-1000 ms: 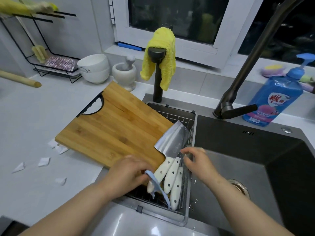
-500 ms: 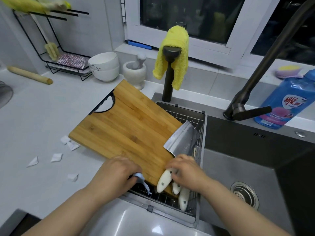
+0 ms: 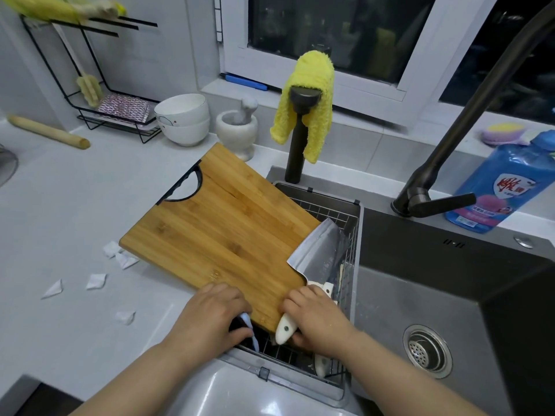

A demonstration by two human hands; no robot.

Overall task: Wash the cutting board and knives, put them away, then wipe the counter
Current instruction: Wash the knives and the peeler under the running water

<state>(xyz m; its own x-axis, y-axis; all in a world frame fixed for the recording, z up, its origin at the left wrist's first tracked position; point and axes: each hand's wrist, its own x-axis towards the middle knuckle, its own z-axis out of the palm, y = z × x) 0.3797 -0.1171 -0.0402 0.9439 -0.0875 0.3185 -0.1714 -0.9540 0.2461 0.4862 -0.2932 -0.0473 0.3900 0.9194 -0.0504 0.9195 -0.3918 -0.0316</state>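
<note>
Grips the near corner of the bamboo cutting board (image 3: 222,223) with the left hand (image 3: 210,316), lower centre; clasps the white handle of the cleaver (image 3: 321,253) with the right hand (image 3: 315,319). Lies slanted mid-frame, from counter (image 3: 60,205) onto sink basket (image 3: 339,211). Paper scraps (image 3: 96,280) lower left.

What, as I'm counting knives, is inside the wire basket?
Beside the board, the basket shows a cleaver and white handles; the right hand grips one. The left hand holds a blue tool. Whatever lies beneath the board is covered.

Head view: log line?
left hand: grips pale blue utensil | right hand: grips white-handled steel cleaver | bamboo cutting board: overhangs wire basket
</note>
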